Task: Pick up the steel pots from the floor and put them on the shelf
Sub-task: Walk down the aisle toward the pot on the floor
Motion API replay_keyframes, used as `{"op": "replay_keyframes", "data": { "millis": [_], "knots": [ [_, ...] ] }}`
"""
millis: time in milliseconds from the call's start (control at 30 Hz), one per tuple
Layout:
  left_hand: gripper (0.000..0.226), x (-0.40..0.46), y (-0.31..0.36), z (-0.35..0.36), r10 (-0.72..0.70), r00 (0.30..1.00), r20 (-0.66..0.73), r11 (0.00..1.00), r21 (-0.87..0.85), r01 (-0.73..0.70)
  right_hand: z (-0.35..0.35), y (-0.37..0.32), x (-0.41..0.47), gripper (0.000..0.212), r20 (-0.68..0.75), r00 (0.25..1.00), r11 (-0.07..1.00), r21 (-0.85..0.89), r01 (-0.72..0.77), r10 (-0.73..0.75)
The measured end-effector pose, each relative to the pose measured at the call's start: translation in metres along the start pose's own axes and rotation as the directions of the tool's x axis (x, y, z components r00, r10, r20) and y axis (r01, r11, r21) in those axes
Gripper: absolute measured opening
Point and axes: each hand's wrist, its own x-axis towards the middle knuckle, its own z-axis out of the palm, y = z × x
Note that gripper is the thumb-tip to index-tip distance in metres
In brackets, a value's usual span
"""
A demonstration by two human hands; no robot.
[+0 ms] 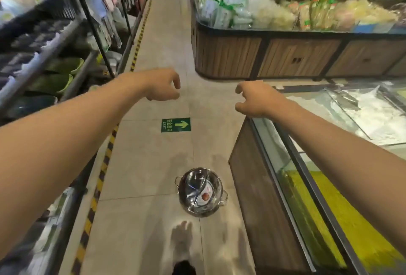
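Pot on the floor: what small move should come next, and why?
Probably lower both hands toward the pot. It sits upright on the floor tiles, untouched, while the left hand and right hand hang open and empty above the aisle, far from its two side handles.

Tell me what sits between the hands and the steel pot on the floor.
Nothing visible. The steel pot stands alone on bare tile, and both the left hand and right hand are empty, raised above the aisle with open floor below them.
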Motion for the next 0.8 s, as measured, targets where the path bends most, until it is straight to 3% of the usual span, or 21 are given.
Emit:
{"op": "replay_keyframes", "data": {
  "millis": [133,367,433,467,533,567,633,667,733,800],
  "knots": [
    [0.035,0.065,-0.028,0.062,0.017,1.000,0.012,0.999,-0.033,-0.017,0.080,0.006,0.047,0.050,0.090,0.996,0.999,0.036,-0.007,0.003],
    [0.030,0.139,-0.089,0.248,-0.017,0.994,0.109,0.999,-0.038,0.022,0.270,0.024,0.077,0.049,0.209,0.978,0.999,0.049,-0.001,-0.010],
    [0.032,0.181,-0.117,0.352,-0.015,0.990,0.142,0.999,-0.048,0.022,0.385,0.046,0.083,0.048,0.264,0.965,0.999,0.048,-0.015,0.002],
    [0.031,0.180,-0.123,0.361,-0.015,0.987,0.161,0.999,-0.031,0.020,0.396,0.049,0.078,0.047,0.299,0.954,0.999,0.045,-0.019,0.005],
    [0.031,0.218,-0.153,0.475,-0.044,0.983,0.179,0.997,-0.048,0.053,0.521,0.070,0.080,0.045,0.365,0.930,0.999,0.031,-0.040,0.025],
    [0.031,0.220,-0.157,0.484,-0.027,0.981,0.194,0.999,-0.030,0.034,0.528,0.076,0.076,0.044,0.375,0.927,0.999,0.024,-0.045,0.033],
    [0.032,0.251,-0.183,0.594,-0.030,0.974,0.222,0.998,-0.049,0.042,0.647,0.095,0.077,0.039,0.385,0.922,0.996,0.046,-0.072,0.049],
    [0.033,0.251,-0.186,0.604,-0.011,0.972,0.236,0.999,-0.041,0.022,0.653,0.097,0.073,0.036,0.393,0.918,0.997,0.031,-0.068,0.051],
    [0.037,0.278,-0.208,0.714,0.015,0.966,0.257,0.997,-0.080,0.005,0.767,0.113,0.070,0.031,0.425,0.903,0.994,0.058,-0.092,0.058],
    [0.032,0.284,-0.217,0.769,0.033,0.942,0.334,0.998,-0.063,-0.012,0.816,0.120,0.067,0.030,0.484,0.874,0.994,0.054,-0.090,0.053]
  ]
}}
